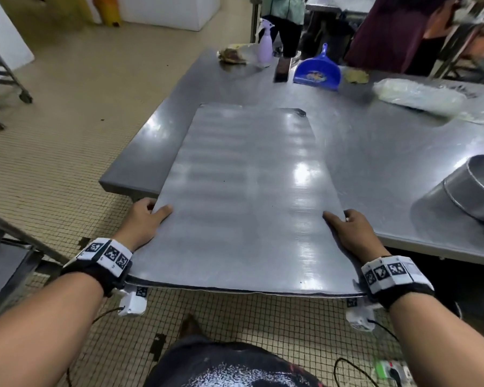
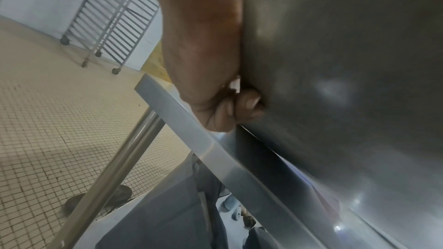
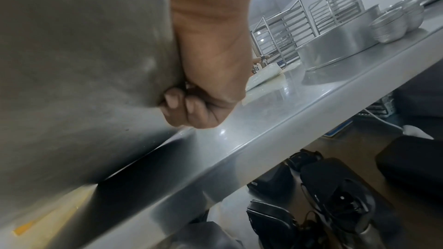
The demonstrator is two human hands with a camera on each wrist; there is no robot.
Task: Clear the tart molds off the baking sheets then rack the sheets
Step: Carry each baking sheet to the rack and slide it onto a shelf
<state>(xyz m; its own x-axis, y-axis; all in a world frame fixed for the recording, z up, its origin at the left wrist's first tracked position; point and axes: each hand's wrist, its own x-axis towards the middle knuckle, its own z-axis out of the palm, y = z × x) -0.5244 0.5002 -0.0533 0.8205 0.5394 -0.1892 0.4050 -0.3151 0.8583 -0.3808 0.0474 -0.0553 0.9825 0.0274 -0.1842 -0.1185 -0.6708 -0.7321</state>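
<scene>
A bare, flat baking sheet point(image 1: 249, 191) juts off the near edge of the steel table point(image 1: 389, 163), its near end lifted. A second sheet seems to lie under its far end. My left hand point(image 1: 148, 219) grips the sheet's left edge, thumb on top, fingers point(image 2: 242, 109) curled beneath against its underside point(image 2: 347, 82). My right hand point(image 1: 347, 227) grips the right edge the same way, with fingers point(image 3: 187, 107) curled below the sheet point(image 3: 84, 63). Stacked tart molds point(image 3: 395, 24) stand on the table to the right, beside a round pan point(image 3: 340, 44).
A tilted round pan point(image 1: 475, 188) lies at the table's right. At the far end are a blue dustpan point(image 1: 317, 72), a spray bottle point(image 1: 265, 44), a plastic bag point(image 1: 417, 96) and people standing. A wheeled sheet rack point(image 2: 112, 24) stands to the left. Bags point(image 3: 335, 186) sit under the table.
</scene>
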